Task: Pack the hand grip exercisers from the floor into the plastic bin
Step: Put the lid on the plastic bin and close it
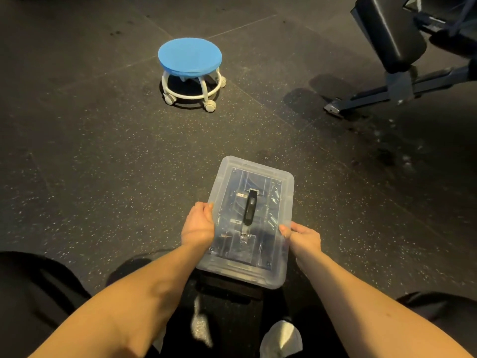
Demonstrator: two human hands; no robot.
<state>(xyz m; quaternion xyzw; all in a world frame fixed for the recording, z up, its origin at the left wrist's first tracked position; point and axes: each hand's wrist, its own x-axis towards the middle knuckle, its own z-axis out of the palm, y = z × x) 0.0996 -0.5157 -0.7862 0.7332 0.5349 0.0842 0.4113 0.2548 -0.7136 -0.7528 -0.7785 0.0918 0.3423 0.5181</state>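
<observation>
Plastic bin [280,267], lidded, black handle [249,210] on top, held low over speckled floor [103,164]. Left hand [197,224] grips left rim, right hand [304,237] grips right rim. Spring coils [273,220] show through lid. Blue wheeled stool [190,56] beyond, well apart; black padded gym frame [392,34] far right.

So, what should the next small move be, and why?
Probably set the bin down on the floor and let go: left hand and right hand grip its sides, the lid is on, springs show inside, so packing looks done.
</observation>
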